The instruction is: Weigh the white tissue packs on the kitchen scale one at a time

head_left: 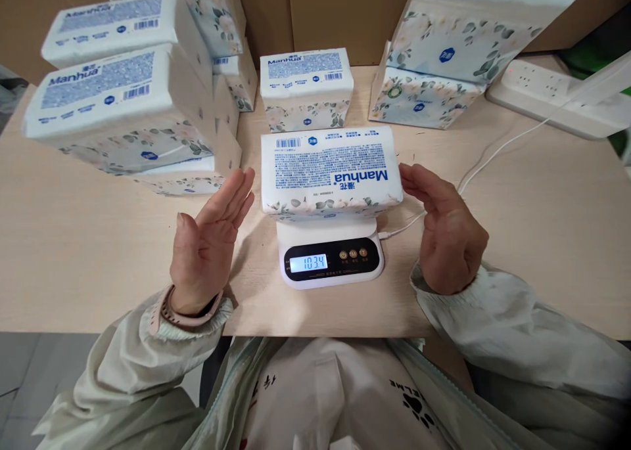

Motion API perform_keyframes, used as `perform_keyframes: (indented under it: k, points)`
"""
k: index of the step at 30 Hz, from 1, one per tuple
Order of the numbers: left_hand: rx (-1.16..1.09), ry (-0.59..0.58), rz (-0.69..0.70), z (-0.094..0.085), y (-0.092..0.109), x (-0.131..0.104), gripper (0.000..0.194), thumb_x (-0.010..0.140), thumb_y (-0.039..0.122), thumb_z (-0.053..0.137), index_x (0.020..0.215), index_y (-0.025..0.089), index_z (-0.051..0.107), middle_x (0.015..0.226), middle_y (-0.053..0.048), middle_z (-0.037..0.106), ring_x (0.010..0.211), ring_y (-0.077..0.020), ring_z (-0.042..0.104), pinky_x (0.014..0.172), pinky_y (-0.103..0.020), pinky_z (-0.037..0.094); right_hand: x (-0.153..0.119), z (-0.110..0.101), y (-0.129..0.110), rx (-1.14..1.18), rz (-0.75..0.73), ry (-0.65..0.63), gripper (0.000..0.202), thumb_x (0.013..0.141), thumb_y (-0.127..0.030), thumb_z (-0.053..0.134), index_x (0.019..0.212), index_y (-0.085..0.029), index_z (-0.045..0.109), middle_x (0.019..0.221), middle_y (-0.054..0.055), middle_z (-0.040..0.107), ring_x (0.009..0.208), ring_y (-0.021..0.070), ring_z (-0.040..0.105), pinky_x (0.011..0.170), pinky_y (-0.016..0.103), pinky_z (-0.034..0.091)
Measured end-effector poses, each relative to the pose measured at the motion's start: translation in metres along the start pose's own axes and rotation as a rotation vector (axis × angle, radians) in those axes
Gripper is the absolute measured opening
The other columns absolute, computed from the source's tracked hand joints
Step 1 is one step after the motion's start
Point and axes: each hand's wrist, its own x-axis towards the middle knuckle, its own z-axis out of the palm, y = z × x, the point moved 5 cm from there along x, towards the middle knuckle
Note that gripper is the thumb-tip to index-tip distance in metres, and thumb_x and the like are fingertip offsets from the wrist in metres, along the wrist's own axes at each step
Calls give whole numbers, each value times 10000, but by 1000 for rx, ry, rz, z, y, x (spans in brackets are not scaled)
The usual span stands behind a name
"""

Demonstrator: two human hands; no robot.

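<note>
A tissue pack (pixel 328 171) printed "Manhua" lies on a white digital scale (pixel 331 266), its lettering upside down to me. The lit display reads about 103.4. To the pack's left, my left hand (pixel 210 243) is raised with fingers stretched and the palm facing the pack, apart from it. Close by the pack's right end, my right hand (pixel 446 230) has its fingers extended and slightly bent; whether the fingertips touch the pack I cannot tell. Neither hand holds anything. A band circles my left wrist.
Stacked tissue packs (pixel 118 108) stand at the left, and more packs (pixel 438 49) at the back right. One single pack (pixel 306 92) sits behind the scale. A white power strip (pixel 547 89) and a cable (pixel 486 161) lie at the right. Cardboard (pixel 340 16) borders the table's back.
</note>
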Motion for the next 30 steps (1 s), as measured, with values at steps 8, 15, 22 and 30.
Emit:
perform_keyframes:
  k: [8,15,22,30]
  points:
    - [17,-21,24,0,0,0,660,1116,679,249,1465,368,715,1616,63,594,1664,-272,361,1400,-474,322,0,0,1,35,-19,31,488,1076,-479,462,1503,-355,663,1503,14,720,1434,352,632,1205,655,515]
    - [24,-12,32,-1,2,-1,657,1131,639,223,1463,364,719,1607,66,603,1655,-268,378,1399,-462,331,0,1,1,35,6,37,461,1069,-478,493,1489,-404,669,1497,3,722,1442,348,635,1234,645,508]
    - [26,-10,24,0,3,-1,554,1120,624,380,1463,355,722,1604,56,606,1640,-288,406,1397,-469,348,0,1,-1,-2,36,31,469,1081,-489,477,1490,-365,670,1484,22,727,1433,347,641,1213,641,523]
    - [118,-50,59,6,-5,5,527,996,401,765,1514,367,668,1608,11,601,1602,-330,461,1391,-591,339,-3,7,12,-66,25,-120,600,1038,-461,608,1626,-390,508,1587,23,656,1423,311,647,1222,573,526]
